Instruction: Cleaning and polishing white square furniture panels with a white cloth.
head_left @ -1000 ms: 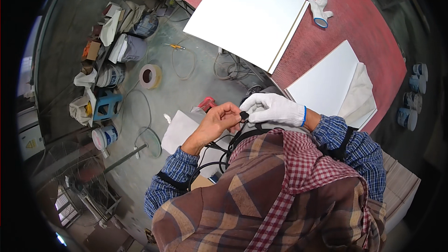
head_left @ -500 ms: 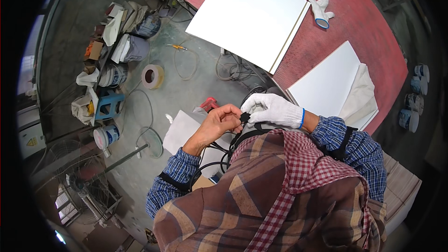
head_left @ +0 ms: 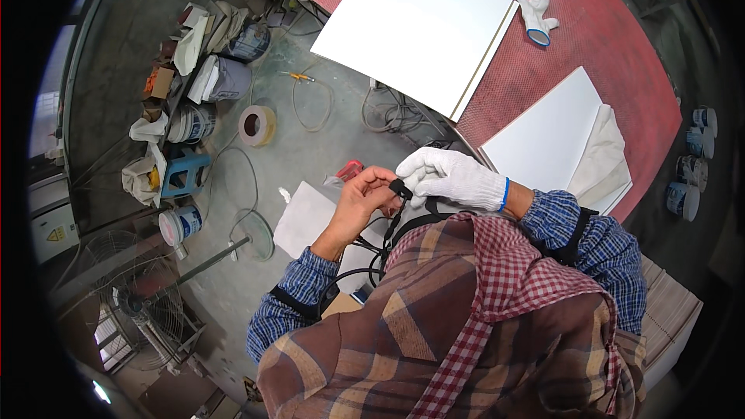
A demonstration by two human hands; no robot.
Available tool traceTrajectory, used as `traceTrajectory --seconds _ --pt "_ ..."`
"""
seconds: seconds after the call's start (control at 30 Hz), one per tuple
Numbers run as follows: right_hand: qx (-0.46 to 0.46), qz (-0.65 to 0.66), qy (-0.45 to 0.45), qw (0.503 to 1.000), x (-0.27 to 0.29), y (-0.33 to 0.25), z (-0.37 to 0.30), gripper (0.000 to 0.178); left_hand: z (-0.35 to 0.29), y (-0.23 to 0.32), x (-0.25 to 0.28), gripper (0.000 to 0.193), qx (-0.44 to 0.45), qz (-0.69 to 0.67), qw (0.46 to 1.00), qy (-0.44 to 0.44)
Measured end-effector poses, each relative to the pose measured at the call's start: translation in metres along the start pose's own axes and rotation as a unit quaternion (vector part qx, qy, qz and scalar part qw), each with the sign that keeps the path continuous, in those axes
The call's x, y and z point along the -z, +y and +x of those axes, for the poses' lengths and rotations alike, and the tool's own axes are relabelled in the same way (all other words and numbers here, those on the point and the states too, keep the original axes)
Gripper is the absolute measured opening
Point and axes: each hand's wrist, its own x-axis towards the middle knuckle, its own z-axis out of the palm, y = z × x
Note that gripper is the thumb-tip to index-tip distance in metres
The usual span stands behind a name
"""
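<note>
the bare left hand (head_left: 355, 208) pinches a black cable fitting (head_left: 400, 188) between thumb and fingers; the gloved right hand (head_left: 459, 178) curls just beside, grip unclear. black cables (head_left: 382, 253) dangle below; a white panel (head_left: 419, 27) lies on the red table (head_left: 613, 54).

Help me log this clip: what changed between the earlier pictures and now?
The black cable fitting has shifted slightly left and shows more fully in the left hand; whether the gloved right hand let go is unclear. The large white panel and spare glove stayed put.
</note>
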Motion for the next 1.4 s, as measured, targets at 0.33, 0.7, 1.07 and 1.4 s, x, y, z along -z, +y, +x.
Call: traceTrajectory --seconds 0.33,0.7,1.07,1.4 --pt "0.080 -0.211 0.058 0.972 -0.004 0.010 0.005 0.046 0.003 -0.022 0.014 0.017 0.029 -0.195 0.980 0.013" --pt "0.077 -0.339 0.062 0.936 0.000 0.003 0.002 0.024 -0.005 -0.019 0.014 0.017 0.048 -0.185 0.981 -0.023" --pt "-0.032 -0.319 0.014 0.947 0.003 0.005 0.007 0.021 -0.013 -0.009 0.007 0.021 0.046 -0.173 0.984 -0.025" --pt "-0.039 -0.139 -0.023 0.989 0.002 -0.002 0.002 0.024 -0.018 -0.001 -0.010 0.019 0.011 -0.031 0.999 0.018"
